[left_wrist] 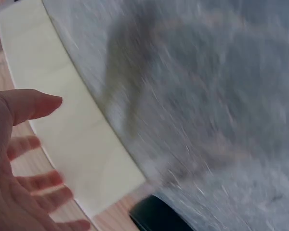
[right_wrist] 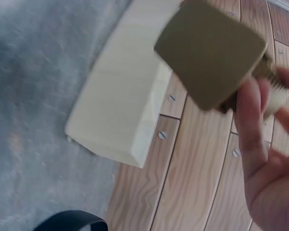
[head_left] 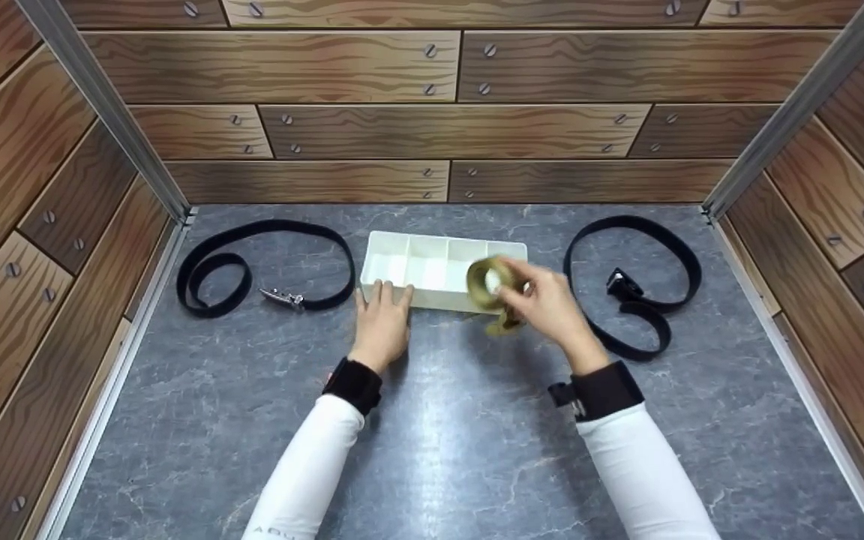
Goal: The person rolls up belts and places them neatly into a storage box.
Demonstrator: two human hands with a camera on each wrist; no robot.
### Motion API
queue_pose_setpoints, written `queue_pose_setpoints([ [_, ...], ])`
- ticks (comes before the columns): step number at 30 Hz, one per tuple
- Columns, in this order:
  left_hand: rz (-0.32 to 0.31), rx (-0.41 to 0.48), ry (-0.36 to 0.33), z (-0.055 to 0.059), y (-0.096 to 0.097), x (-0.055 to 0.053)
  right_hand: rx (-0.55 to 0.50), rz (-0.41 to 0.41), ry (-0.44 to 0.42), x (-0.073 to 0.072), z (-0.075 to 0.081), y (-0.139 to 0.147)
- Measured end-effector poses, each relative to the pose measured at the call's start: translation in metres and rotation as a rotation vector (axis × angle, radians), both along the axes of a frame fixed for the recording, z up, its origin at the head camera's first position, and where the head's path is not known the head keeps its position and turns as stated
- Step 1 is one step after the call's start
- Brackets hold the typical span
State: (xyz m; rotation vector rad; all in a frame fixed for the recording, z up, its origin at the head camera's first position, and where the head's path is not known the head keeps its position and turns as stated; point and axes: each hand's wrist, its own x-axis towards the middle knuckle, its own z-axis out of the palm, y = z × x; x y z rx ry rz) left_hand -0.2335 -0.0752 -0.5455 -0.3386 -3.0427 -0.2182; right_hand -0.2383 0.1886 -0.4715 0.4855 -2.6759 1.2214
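Note:
A white divided box (head_left: 443, 298) with several compartments lies on the grey floor. My left hand (head_left: 383, 326) touches its near side, the straight fingers reaching over the front rim; the left wrist view shows thumb and fingers spread around the box wall (left_wrist: 82, 125). My right hand (head_left: 548, 300) grips an olive-coloured rolled-up belt (head_left: 478, 291) over the box's right end. From the roll a short end with the flat buckle (right_wrist: 212, 53) hangs down. Thumb and fingers of the right hand pinch the roll, seen from the side in the right wrist view.
A black belt (head_left: 274, 225) with a silver buckle (head_left: 282, 298) lies loosely looped left of the box. Another black belt (head_left: 691, 262) with a dark buckle (head_left: 623, 283) lies on the right. Wood-patterned walls (head_left: 439, 131) with metal corner posts enclose the floor.

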Motion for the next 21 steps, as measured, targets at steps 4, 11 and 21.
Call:
queue_pose_setpoints([
  [4,0.005,0.001,0.031,-0.001,0.006,0.015,-0.029,-0.189,0.126,-0.013,0.006,-0.002],
  [11,0.014,-0.010,0.051,-0.003,0.012,0.026,0.006,-0.420,0.159,-0.034,-0.012,-0.006],
  [21,0.022,-0.016,0.117,-0.003,0.013,0.029,0.306,-0.393,-0.003,-0.051,-0.034,-0.015],
])
